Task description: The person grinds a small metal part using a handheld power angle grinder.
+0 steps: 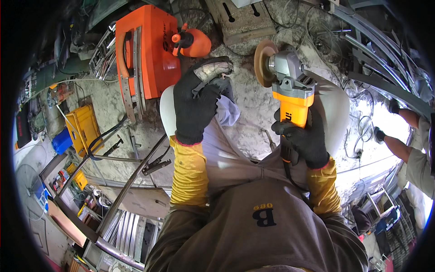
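The gloved right hand (306,143) is closed around the grinder (293,109), I see on my head feed. The gloved left hand (197,102) has fingers partly curled above the left knee; I cannot tell whether it grips anything. The grinder stands over the right thigh, its long axis pointing away from the body. Its brown disc (263,63), at the far end, faces left, toward the left hand, apart from it.
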`<move>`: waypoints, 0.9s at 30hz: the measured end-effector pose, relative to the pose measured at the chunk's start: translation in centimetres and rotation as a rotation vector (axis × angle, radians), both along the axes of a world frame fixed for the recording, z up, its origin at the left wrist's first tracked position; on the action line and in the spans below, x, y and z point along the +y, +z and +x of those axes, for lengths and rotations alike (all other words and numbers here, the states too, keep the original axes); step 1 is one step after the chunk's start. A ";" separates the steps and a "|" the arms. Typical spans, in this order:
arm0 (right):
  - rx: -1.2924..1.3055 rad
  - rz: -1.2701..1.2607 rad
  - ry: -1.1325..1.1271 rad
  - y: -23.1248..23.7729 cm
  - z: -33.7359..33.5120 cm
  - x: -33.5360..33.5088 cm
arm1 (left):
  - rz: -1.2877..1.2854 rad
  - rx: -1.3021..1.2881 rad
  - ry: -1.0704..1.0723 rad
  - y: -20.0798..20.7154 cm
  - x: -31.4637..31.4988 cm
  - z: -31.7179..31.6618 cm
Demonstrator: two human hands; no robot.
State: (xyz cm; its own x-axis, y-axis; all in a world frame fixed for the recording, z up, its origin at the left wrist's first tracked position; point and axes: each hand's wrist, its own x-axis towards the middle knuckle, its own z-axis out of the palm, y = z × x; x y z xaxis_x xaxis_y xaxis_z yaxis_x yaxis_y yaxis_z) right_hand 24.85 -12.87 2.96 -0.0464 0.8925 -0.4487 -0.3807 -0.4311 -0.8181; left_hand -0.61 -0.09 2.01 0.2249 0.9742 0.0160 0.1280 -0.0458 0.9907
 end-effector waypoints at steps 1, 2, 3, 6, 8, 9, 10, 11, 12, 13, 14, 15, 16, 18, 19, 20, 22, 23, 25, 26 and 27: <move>0.030 0.005 -0.010 0.1 -0.1 0.1 | 0.005 -0.041 0.001 0.1 0.0 0.0; 0.032 0.009 -0.011 0.0 -0.1 0.0 | 0.009 -0.039 0.000 0.3 0.0 -0.1; -0.007 0.000 -0.006 -0.3 0.0 -0.3 | -0.015 -0.052 -0.005 0.4 -0.1 0.0; -0.030 -0.009 -0.004 -0.4 0.1 -0.4 | 0.018 -0.042 0.003 -0.5 0.0 0.0; -0.010 -0.010 -0.002 -0.1 0.0 -0.3 | 0.074 -0.016 0.020 -1.2 -0.2 -0.6; -0.042 -0.034 0.023 0.2 0.1 -0.1 | 0.081 0.067 0.035 -1.3 -0.3 -0.7; -0.074 -0.058 0.048 0.3 0.1 0.0 | 0.087 0.150 0.051 -1.4 -0.4 -0.7; -0.077 -0.062 0.049 0.1 0.1 -0.1 | 0.083 0.147 0.051 -1.5 -0.4 -0.6; -0.001 -0.015 0.010 -0.2 0.1 -0.2 | 0.132 0.146 0.067 -1.3 -0.2 0.0; 0.074 0.033 -0.030 -0.3 0.0 -0.3 | 0.181 0.144 0.083 -1.0 -0.1 0.4; 0.069 0.030 -0.029 -0.1 0.0 -0.4 | 0.177 0.139 0.083 -1.0 -0.1 0.7; 0.037 0.020 -0.022 0.1 -0.2 -0.2 | 0.176 0.156 0.071 -1.0 -0.2 0.7; 0.005 0.010 -0.014 0.3 -0.2 -0.1 | 0.174 0.173 0.059 -1.0 -0.2 0.7; 0.015 0.001 -0.006 -0.1 0.0 -0.2 | 0.145 0.180 0.058 -0.7 -0.2 0.8; 0.030 -0.005 -0.002 -0.3 0.1 -0.3 | 0.120 0.191 0.052 -0.7 -0.1 0.8; 0.026 -0.008 -0.003 -0.2 0.2 -0.3 | 0.117 0.188 0.052 -0.9 -0.1 0.7; 0.011 -0.006 -0.013 -0.1 0.0 -0.3 | 0.146 0.266 0.027 -1.2 0.0 0.2; 0.010 -0.009 -0.013 -0.1 0.0 -0.2 | 0.144 0.266 0.027 -1.3 0.1 0.1; 0.023 -0.035 0.011 -0.2 0.2 -0.2 | 0.234 0.346 -0.008 -1.4 0.2 0.2; 0.021 -0.039 0.012 -0.1 0.3 -0.1 | 0.229 0.344 -0.008 -1.3 0.3 0.4; -0.010 -0.043 0.028 0.0 0.2 -0.1 | 0.262 0.344 -0.026 -1.2 0.3 0.5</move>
State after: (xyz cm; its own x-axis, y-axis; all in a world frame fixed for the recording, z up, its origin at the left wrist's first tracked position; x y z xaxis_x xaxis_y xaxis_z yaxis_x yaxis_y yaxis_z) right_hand 25.09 -12.92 2.99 -0.0671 0.8708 -0.4871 -0.3599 -0.4764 -0.8022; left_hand -0.15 0.21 0.78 0.2850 0.9410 0.1822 0.4441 -0.2981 0.8449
